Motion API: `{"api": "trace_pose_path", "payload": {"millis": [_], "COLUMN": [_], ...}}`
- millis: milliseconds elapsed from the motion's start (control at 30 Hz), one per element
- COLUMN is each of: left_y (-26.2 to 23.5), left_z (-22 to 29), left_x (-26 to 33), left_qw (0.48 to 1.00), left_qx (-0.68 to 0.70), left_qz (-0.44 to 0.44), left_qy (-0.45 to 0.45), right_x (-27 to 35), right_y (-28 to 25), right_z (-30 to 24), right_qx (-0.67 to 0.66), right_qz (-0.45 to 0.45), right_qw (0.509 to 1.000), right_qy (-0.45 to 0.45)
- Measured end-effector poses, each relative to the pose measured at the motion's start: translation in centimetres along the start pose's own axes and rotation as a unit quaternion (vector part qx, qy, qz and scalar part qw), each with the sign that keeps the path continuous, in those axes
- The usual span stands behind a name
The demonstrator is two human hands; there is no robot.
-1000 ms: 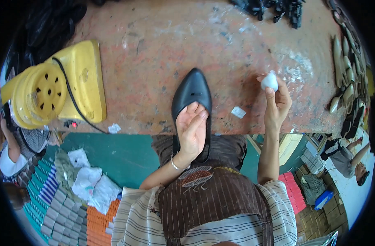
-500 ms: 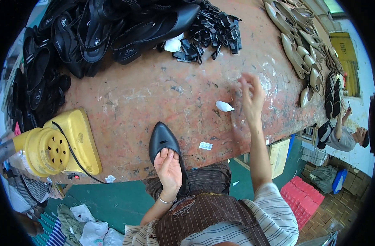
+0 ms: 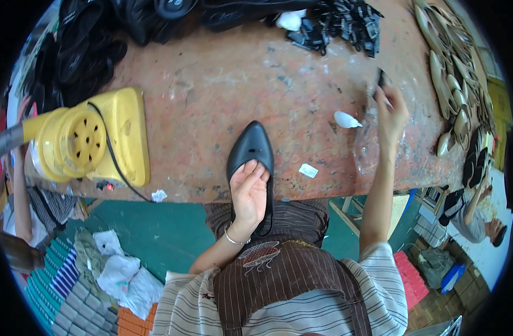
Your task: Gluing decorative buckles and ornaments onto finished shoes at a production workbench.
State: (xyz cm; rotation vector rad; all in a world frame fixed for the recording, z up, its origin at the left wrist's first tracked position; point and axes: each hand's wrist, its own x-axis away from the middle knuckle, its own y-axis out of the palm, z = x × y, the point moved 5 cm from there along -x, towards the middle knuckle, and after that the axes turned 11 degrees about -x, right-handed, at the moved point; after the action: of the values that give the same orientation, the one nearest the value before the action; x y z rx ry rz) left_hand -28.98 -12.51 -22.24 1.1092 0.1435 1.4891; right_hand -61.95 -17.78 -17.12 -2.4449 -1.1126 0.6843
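Note:
My left hand [image 3: 249, 193] grips a black pointed slingback shoe [image 3: 254, 138] by its opening, with the fingers tucked inside behind the toe. The toe points away from me over the near table edge, and a small dark slot shows on its top. My right hand [image 3: 392, 109] is raised over the table to the right, fingers pinched on a small black strip [image 3: 381, 77]. Close to its left lies a small white squeeze bottle [image 3: 346, 119] with a narrow tip. A pile of similar black pieces [image 3: 354, 28] sits beyond, at the far side.
Black shoes [image 3: 82, 61] are heaped at the far left, and beige shoes [image 3: 448, 95] line the right side. A yellow machine [image 3: 130, 134] with a cable stands at the left. A small white label [image 3: 308, 170] lies on the worn table [image 3: 200, 112]. Other people are at both sides.
The view has shifted, so the table contents appear higher and farther right. The black strip now shows clearly in my right fingers, which were blurred before. My left hand still holds the shoe.

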Motion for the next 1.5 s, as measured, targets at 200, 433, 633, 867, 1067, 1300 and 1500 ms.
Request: {"api": "trace_pose_path", "payload": {"millis": [200,433,633,867,1067,1300,1500], "left_y": [0.2,-0.6,0.6,-0.4,0.9,0.6,2.6], "left_z": [0.1,-0.1,0.1,0.1,1.2,0.8,5.5], "left_x": [0.0,-0.1,-0.1,-0.3,-0.1,-0.1,2.0], "left_qw": [0.999,0.999,0.998,0.997,0.999,0.989,0.994], "left_qx": [-0.009,0.037,0.033,0.059,0.04,-0.062,-0.008], "left_qz": [0.03,-0.039,-0.047,-0.051,-0.026,0.102,-0.052], "left_qy": [-0.008,0.001,-0.004,-0.008,-0.025,-0.085,-0.094], "right_x": [8.3,12.3,13.4,13.6,13.5,14.0,14.2], "right_y": [-6.8,6.9,10.2,12.0,12.0,11.0,6.9], "right_z": [-6.2,-14.0,-13.9,-13.2,-13.7,-13.1,-12.6], "right_qx": [-0.199,-0.176,-0.126,-0.101,-0.109,-0.16,-0.316], "right_qz": [0.067,-0.252,-0.25,-0.27,-0.274,-0.279,-0.239], "right_qw": [0.973,0.951,0.958,0.955,0.955,0.946,0.913], "right_qy": [0.094,-0.02,-0.069,-0.065,-0.005,0.044,0.098]}}
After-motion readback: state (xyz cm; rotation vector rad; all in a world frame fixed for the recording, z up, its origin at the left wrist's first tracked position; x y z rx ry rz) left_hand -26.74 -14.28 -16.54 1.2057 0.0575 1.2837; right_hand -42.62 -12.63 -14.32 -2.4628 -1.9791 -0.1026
